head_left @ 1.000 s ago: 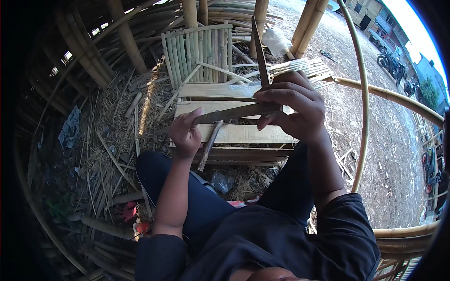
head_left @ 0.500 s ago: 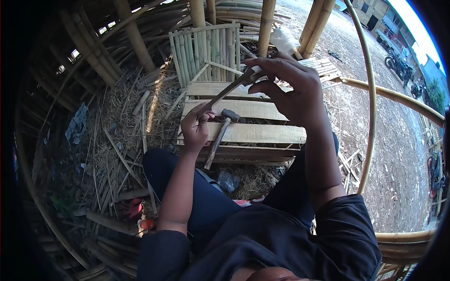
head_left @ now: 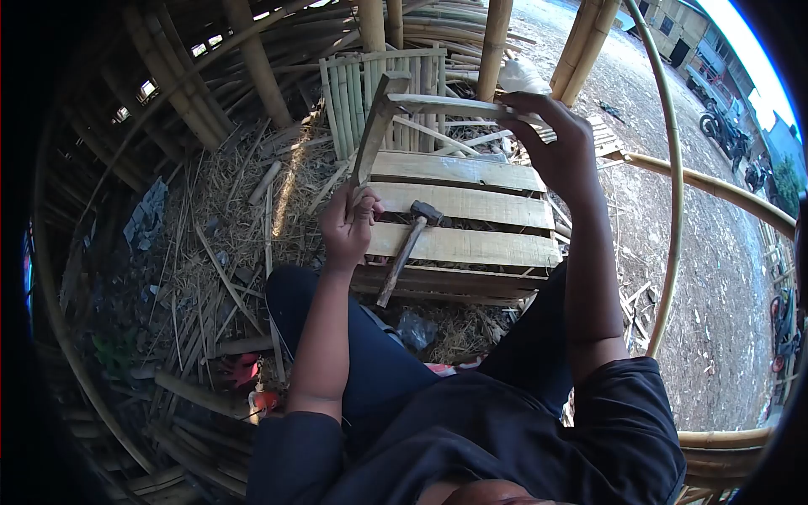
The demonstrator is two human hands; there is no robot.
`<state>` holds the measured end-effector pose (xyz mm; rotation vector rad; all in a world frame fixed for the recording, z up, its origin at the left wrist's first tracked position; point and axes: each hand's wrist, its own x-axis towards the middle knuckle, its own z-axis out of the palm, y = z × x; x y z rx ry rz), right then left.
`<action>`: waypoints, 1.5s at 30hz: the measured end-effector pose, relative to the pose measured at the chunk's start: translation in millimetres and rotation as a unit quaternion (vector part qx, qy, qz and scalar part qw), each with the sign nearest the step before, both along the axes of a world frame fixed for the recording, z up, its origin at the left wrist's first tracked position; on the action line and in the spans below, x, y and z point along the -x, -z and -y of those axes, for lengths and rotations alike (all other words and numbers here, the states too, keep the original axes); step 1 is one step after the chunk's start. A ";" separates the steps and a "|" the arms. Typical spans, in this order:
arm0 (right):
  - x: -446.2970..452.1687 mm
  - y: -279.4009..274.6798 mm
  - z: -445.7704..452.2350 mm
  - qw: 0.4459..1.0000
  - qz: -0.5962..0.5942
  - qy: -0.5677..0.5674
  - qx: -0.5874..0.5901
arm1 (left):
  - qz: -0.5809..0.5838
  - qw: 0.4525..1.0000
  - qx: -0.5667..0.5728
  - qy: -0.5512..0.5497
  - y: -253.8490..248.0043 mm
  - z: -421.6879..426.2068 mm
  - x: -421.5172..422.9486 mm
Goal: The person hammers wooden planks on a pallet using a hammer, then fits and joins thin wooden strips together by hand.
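Observation:
Two flat strips, of wood or split bamboo, meet in an angled frame raised above a slatted wooden crate. My left hand is closed round the lower end of the upright strip. At the far end of the other strip, my right hand pinches it between thumb and fingers. The strips touch near the top of the upright one; how they are fastened I cannot tell. A hammer lies on the crate's slats, its dark head away from me and its wooden handle towards my knees.
Behind the crate leans a slatted bamboo panel. Thick bamboo posts rise at the back, and a curved bamboo pole stands to the right. Shavings and offcuts cover the ground at left. Motorcycles are parked far right.
The joined strips have turned, so their angled shape now shows openly. My right hand has shifted slightly right. My left hand keeps its hold, and the hammer stays on the crate.

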<state>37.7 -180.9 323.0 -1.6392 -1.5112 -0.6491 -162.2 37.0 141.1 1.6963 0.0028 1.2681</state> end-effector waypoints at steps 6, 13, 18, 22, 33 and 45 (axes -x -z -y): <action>-2.4 -6.8 -2.2 0.999 0.022 -0.012 -0.044 | -0.014 0.999 -0.002 -0.036 -6.0 3.4 -1.3; -10.8 -20.7 4.0 0.995 0.060 0.003 -0.074 | -0.020 0.999 -0.016 -0.031 -8.2 2.7 -2.0; -15.8 -29.4 8.9 0.996 0.066 -0.003 -0.052 | -0.022 0.999 -0.008 -0.029 -8.1 3.3 -2.8; -17.8 -38.5 8.2 0.993 0.098 -0.011 -0.060 | -0.012 0.998 -0.036 -0.049 -1.5 -3.6 -6.1; -24.1 -62.7 7.4 0.987 0.136 -0.006 -0.084 | -0.025 0.995 -0.055 -0.075 4.4 -7.2 -6.2; -18.0 -105.7 6.7 0.979 0.195 -0.048 -0.021 | 0.000 0.994 -0.051 -0.094 1.8 -7.0 -3.9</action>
